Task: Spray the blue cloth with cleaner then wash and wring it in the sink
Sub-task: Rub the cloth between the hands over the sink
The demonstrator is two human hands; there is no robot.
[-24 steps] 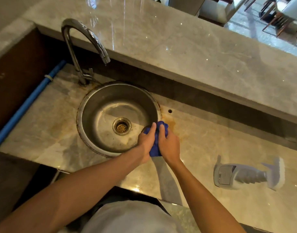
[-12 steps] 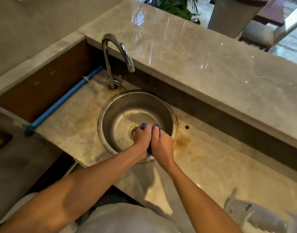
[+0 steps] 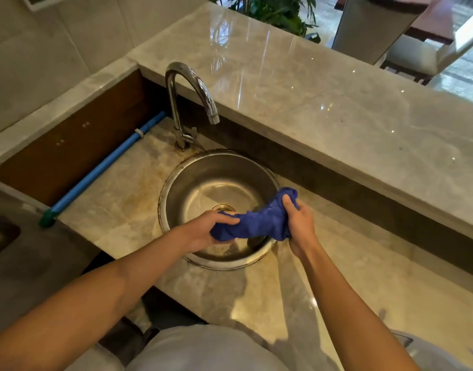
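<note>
The blue cloth point(image 3: 259, 220) is stretched into a twisted roll over the near right part of the round steel sink point(image 3: 176, 180). My left hand point(image 3: 207, 228) grips its left end above the sink's near side. My right hand point(image 3: 299, 223) grips its right end at the sink's right rim. The chrome tap point(image 3: 195, 87) arches over the basin's far side; no water is seen running. The drain point(image 3: 224, 208) is partly hidden behind my left hand. The spray bottle point(image 3: 428, 349) shows only as a pale shape at the bottom right edge.
A raised marble counter point(image 3: 323, 103) runs behind the sink. A blue pipe point(image 3: 104, 164) lies along the left wall on the stained lower counter point(image 3: 117, 199). A plant and chairs stand beyond the counter.
My hands have moved apart, pulling the bunched cloth out into a long twisted roll. The camera view has shifted, so the sink sits more central and the spray bottle has slid to the bottom right edge.
</note>
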